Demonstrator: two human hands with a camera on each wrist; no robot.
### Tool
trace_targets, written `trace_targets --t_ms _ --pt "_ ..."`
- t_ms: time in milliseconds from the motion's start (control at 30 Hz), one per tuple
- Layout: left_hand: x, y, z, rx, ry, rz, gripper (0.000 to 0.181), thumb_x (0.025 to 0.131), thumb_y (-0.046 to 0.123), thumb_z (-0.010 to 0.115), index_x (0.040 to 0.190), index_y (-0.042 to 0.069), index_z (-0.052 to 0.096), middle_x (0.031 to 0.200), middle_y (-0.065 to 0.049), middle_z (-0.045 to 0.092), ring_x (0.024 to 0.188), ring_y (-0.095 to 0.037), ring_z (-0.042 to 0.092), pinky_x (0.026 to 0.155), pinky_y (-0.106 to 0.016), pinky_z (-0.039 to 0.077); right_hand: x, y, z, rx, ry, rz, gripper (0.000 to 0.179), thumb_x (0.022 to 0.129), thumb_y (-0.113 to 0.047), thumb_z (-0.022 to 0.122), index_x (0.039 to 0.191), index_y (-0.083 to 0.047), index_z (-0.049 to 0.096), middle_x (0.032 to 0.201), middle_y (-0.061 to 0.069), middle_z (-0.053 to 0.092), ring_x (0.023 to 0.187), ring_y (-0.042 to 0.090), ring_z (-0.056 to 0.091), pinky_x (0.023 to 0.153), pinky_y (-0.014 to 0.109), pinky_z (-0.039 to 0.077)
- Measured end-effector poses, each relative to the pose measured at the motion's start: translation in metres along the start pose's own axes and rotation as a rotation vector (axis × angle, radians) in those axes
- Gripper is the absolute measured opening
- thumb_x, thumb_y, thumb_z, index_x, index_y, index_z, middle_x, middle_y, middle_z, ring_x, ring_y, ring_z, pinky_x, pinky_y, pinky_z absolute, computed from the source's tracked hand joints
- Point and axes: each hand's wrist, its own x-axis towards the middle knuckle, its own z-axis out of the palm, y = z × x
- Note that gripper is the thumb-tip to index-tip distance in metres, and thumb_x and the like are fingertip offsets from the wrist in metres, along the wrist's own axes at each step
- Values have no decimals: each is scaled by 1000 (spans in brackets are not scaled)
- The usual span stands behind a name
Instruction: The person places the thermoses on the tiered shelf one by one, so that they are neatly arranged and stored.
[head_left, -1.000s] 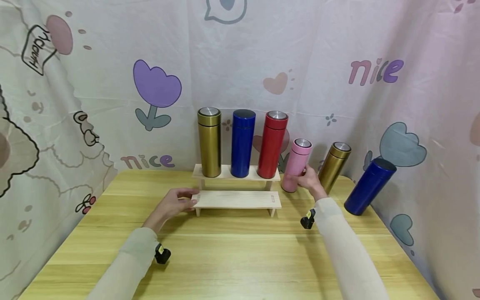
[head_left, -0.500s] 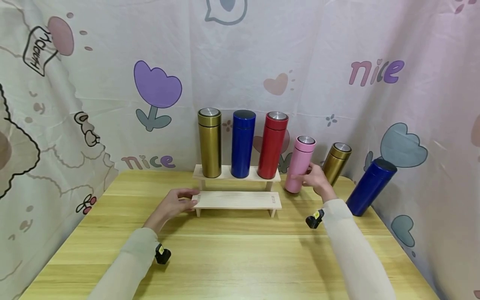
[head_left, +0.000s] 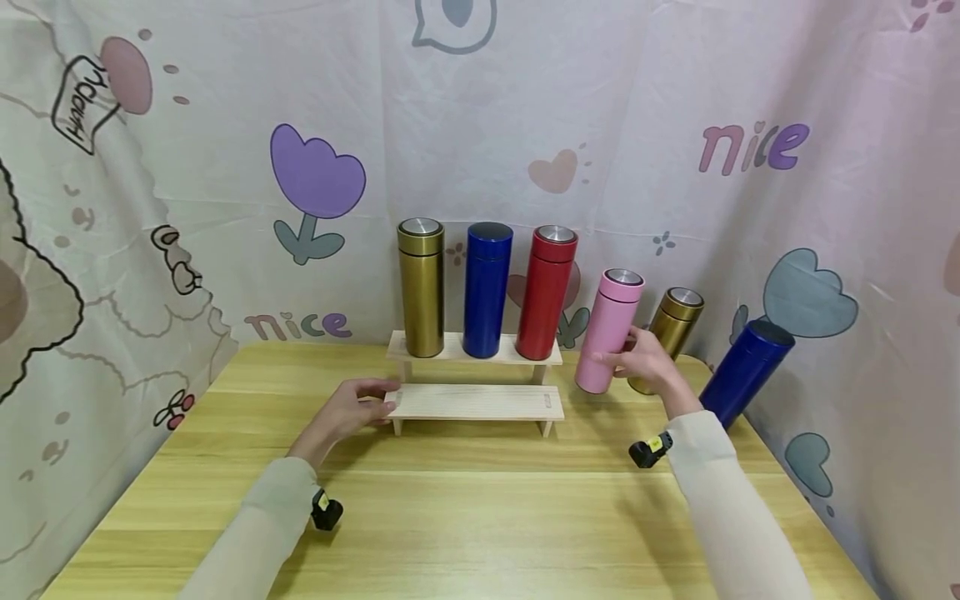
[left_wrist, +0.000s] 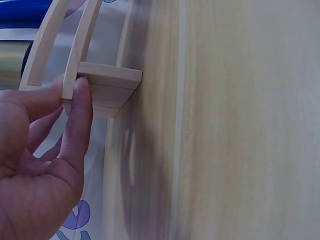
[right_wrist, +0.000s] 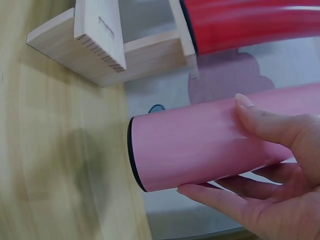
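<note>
My right hand (head_left: 647, 360) grips a pink thermos (head_left: 609, 329) round its lower half, thumb on one side and fingers on the other. In the right wrist view the dark base of the pink thermos (right_wrist: 200, 140) is raised off the table. My left hand (head_left: 352, 410) pinches the left end of the lower shelf of a two-step wooden stand (head_left: 472, 402); in the left wrist view thumb and fingers (left_wrist: 77, 115) clasp the board's edge. On the upper step stand a gold thermos (head_left: 422, 292), a blue thermos (head_left: 487, 292) and a red thermos (head_left: 547, 296), all upright.
Right of the pink thermos, a shorter gold thermos (head_left: 678, 317) stands partly behind my right hand. A shorter blue thermos (head_left: 750, 367) is at the table's right edge, its base partly hidden by my sleeve. A printed curtain (head_left: 465, 125) hangs behind the wooden table (head_left: 480, 517).
My right hand has moved to the right with the pink thermos, which has risen somewhat and come away from the stand. My left hand stays on the lower shelf.
</note>
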Motion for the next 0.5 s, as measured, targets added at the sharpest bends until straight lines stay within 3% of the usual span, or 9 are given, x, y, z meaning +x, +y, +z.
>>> trace_targets --t_ms 500 --pt "0 -1 0 17 4 6 46 97 5 69 140 -7 58 129 -29 58 93 -15 67 85 -32 65 -28 -23 -5 -15 -42 -55 84 93 -23 78 155 9 30 145 36 51 127 43 60 99 50 61"
